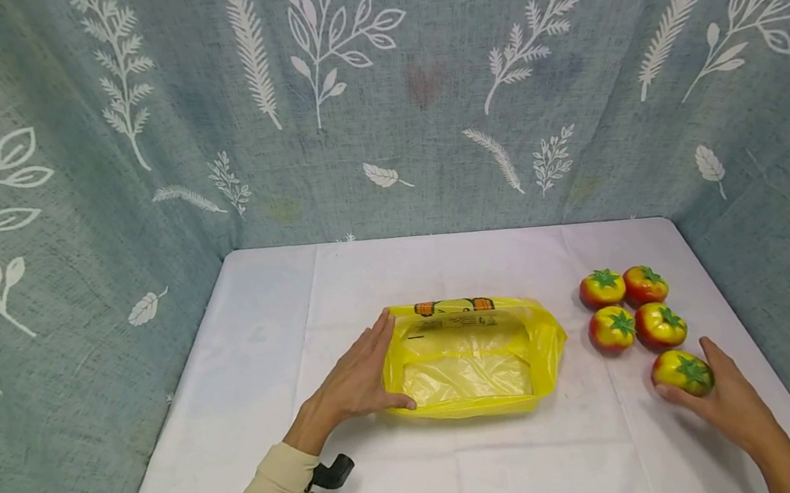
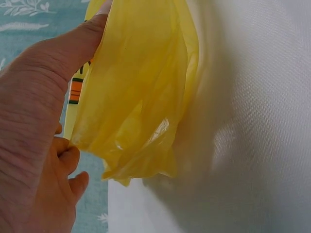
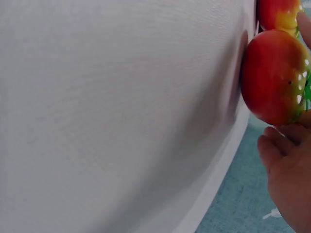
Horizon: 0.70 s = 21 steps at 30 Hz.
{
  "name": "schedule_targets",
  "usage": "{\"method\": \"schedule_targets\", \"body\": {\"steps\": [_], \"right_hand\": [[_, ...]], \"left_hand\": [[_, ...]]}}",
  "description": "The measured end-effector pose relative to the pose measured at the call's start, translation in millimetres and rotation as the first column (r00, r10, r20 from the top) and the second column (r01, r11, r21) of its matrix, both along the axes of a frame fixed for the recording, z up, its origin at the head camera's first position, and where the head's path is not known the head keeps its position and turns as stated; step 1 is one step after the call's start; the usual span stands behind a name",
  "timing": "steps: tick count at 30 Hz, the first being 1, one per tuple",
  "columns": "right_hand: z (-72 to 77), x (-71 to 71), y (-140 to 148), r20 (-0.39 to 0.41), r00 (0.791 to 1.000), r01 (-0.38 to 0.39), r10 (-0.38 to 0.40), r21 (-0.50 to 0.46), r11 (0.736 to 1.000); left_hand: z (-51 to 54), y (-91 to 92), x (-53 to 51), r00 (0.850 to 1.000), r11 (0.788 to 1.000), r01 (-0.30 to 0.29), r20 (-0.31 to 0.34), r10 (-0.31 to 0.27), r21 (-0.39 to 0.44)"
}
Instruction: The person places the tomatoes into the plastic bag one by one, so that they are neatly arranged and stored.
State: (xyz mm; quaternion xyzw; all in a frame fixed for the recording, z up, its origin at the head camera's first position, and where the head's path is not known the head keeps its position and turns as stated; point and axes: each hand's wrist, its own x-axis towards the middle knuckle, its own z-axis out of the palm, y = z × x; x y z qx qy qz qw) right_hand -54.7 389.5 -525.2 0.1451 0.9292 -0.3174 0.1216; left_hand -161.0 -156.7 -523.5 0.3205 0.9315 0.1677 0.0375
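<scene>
A yellow plastic bag (image 1: 472, 408) stands on the white cloth with its mouth spread open towards me. My left hand (image 1: 355, 377) holds its left side, the thumb hooked over the near rim and the fingers along the left rim. In the left wrist view, the bag's glossy side (image 2: 141, 97) hangs beside the thumb, and the smaller fingers curl below. On the right, my right hand (image 1: 730, 395) grips a red-and-yellow tomato (image 1: 680, 372) with a green star-shaped top, thumb on one side and fingers on the other. That tomato (image 3: 272, 77) shows its red side in the right wrist view.
Several similar tomatoes (image 1: 660, 326) sit grouped just beyond the right hand. A white cloth (image 1: 524, 476) covers the table. Grey-green curtains with white leaf prints (image 1: 385, 158) stand behind and along both sides. A black wrist device (image 1: 333, 471) sits at the left cuff.
</scene>
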Motion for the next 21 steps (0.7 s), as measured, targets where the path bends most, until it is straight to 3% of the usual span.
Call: {"method": "schedule_targets", "body": {"steps": [13, 21], "right_hand": [[-7.3, -0.3, -0.6, 0.079, 0.996, 0.042, -0.041, -0.008, 0.999], [-7.4, -1.7, -1.4, 0.040, 0.998, 0.050, -0.050, -0.009, 0.999]], "left_hand": [[1.2, 1.7, -0.4, 1.000, 1.000, 0.001, -0.006, -0.001, 0.004], [0.3, 1.5, -0.1, 1.000, 1.000, 0.001, -0.017, -0.001, -0.014]]}}
